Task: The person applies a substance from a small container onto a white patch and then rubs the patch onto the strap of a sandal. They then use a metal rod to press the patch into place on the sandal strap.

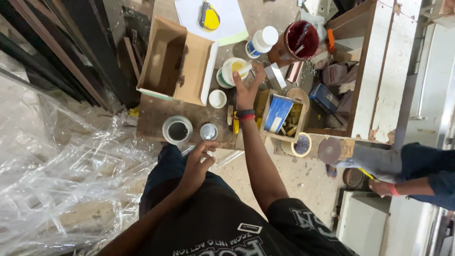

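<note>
Your right hand (246,90) reaches farthest out across the desk (156,114), fingers spread and resting on the rim of the open yellow-paint tin (231,71). Your left hand (199,163) hangs back at the desk's near edge, fingers pinched together, just below the small grey lid (208,131); whether it holds anything, you cannot tell.

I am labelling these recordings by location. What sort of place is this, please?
Probably a carpentry or painting workshop: open paint tins on a worn wooden bench, a tape roll, wood scraps in a small box.
</note>
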